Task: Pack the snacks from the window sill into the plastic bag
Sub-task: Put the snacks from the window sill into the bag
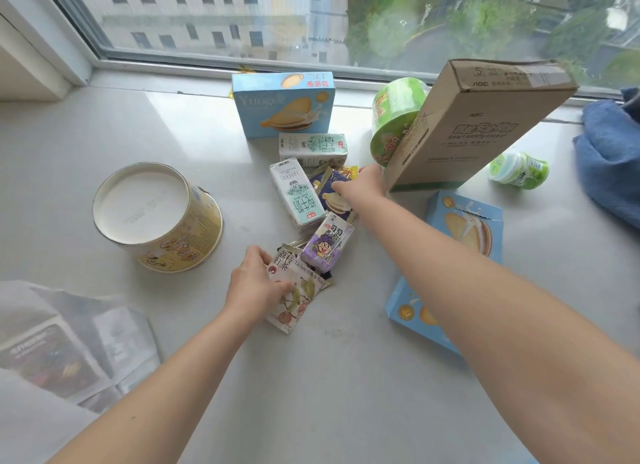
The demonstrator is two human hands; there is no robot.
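The plastic bag (65,342) is blurry and cut off at the sill's near left corner. The right arm hides part of 1 blue box (464,228). The left hand (254,287) pinches a tea packet (294,297) mid-sill — the right hand (363,186) grips a dark blue snack packet (325,190) beside 2 milk cartons (296,193).

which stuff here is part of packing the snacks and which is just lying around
Job: lychee tea packet held by left hand; navy biscuit sachet under right hand; milk cartons; plastic bag.

Lying about: cardboard box; blue cloth.
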